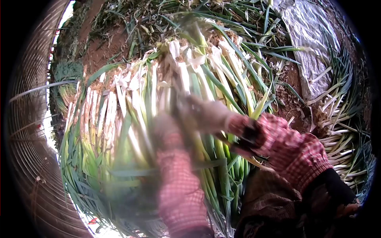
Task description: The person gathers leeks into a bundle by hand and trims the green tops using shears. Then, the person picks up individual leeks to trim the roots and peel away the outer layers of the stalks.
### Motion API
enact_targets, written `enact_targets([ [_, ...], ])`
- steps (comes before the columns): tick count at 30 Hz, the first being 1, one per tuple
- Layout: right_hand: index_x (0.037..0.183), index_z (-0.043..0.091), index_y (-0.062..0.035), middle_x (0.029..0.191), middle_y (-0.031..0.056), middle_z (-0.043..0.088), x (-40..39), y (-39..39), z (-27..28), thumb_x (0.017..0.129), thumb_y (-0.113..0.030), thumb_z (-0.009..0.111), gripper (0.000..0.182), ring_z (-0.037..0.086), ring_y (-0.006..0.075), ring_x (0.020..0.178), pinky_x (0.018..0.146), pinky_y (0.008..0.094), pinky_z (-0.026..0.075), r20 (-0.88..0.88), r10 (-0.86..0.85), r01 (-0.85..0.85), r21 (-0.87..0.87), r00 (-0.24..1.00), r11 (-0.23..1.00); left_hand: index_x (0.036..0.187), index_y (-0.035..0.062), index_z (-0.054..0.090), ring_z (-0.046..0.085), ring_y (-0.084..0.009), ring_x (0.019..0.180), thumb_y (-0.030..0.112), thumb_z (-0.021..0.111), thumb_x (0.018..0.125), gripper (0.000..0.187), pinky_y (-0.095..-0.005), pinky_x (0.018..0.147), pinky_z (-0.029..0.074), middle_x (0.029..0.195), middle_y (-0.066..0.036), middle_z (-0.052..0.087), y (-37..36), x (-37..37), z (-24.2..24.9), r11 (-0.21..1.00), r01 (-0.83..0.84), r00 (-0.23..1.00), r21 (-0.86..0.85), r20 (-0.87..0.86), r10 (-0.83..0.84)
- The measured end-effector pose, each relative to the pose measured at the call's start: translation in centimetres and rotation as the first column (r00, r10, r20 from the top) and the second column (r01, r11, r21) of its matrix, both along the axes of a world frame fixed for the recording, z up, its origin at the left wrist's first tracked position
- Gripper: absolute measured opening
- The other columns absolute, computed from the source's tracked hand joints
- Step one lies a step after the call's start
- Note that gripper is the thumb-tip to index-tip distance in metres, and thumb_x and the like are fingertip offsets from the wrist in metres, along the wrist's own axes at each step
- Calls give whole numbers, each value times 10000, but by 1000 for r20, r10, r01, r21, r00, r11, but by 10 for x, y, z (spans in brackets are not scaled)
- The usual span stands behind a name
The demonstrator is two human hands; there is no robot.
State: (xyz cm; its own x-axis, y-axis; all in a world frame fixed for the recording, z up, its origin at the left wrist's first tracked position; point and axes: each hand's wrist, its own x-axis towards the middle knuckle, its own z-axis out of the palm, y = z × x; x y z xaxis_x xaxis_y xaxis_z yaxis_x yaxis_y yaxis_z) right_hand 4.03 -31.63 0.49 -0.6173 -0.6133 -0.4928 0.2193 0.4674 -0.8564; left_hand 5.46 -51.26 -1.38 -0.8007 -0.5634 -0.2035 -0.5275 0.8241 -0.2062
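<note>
A wide heap of green onions [137,99] lies in front of me, white ends toward the far side and green leaves toward me. Over its middle, my left hand [164,123] is smeared by motion, close above the stalks. My right hand [206,114] reaches in from the right, beside the left one, its fingers blurred near the white stems. I cannot tell whether either hand grips a stalk. Both forearms wear red checked sleeves [178,190]. A blurred green leaf [170,169] crosses the left sleeve.
Cut leaves and trimmings [246,20] cover the ground at the far side. A silvery sheet [307,43] lies at the upper right. More green onions [337,146] are piled along the right edge. Brown soil [104,51] shows at the upper left, and a ribbed curved wall [29,150] stands left.
</note>
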Motion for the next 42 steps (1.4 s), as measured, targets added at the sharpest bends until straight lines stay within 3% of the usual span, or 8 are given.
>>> enact_targets([
  [3,1525,306,-56,868,153,716,36,14,3,891,-196,648,734,706,258,677,636,374,605,-29,159,-160,-33,987,987,1142,22,650,714,-405,1016,208,781,824,391,-462,856,581,1083,-237,722,-10,-1,8,992,-51,995,119,92,40],
  [6,1548,278,-75,842,144,704,32,24,9,848,-147,664,803,710,279,711,654,385,608,-63,-18,18,4,998,1000,1158,29,642,693,-407,1075,251,779,803,440,-477,912,550,1112,-235,716,17,2,52,991,-29,994,129,105,15],
  [8,1606,184,-212,925,132,717,35,25,4,838,-96,760,968,718,237,754,665,354,642,-16,-60,58,-62,998,996,1164,31,640,683,-408,1096,255,769,809,439,-474,941,533,1130,-231,712,18,1,61,992,-14,990,125,141,-3],
  [10,1597,198,-74,843,151,702,53,38,18,839,-138,673,897,712,297,739,692,410,602,18,53,-50,-128,998,991,1148,30,641,671,-395,1112,263,762,814,424,-449,963,519,1150,-225,704,17,9,65,986,-48,980,159,201,15],
  [19,1572,296,-128,932,121,710,28,3,3,847,-111,733,848,716,281,844,812,411,627,-9,-54,53,-94,999,994,1057,46,679,672,-457,1047,381,723,832,406,-493,895,533,1043,-257,716,-13,62,50,993,10,993,117,113,-23],
  [26,1597,245,-106,928,158,725,72,23,22,791,-119,810,985,727,271,804,803,400,641,-201,-92,64,-143,975,988,1247,8,579,655,-468,1129,271,645,902,439,-509,966,530,1196,-293,674,-7,54,47,973,-147,967,177,233,104],
  [32,1584,262,-94,975,173,725,17,-17,-2,816,-126,773,923,729,284,835,828,426,631,-93,-94,87,-70,991,994,1391,69,498,646,-462,1173,308,640,904,561,-502,1017,513,1241,-288,667,-2,52,41,971,-186,926,152,358,122],
  [42,1563,281,-128,1006,191,727,19,-2,-6,772,-117,759,925,735,333,912,837,421,602,-93,-95,84,-118,991,990,1192,25,557,698,-479,1011,239,606,912,355,-531,905,544,1075,-291,716,-4,75,22,990,-119,971,69,215,102],
])
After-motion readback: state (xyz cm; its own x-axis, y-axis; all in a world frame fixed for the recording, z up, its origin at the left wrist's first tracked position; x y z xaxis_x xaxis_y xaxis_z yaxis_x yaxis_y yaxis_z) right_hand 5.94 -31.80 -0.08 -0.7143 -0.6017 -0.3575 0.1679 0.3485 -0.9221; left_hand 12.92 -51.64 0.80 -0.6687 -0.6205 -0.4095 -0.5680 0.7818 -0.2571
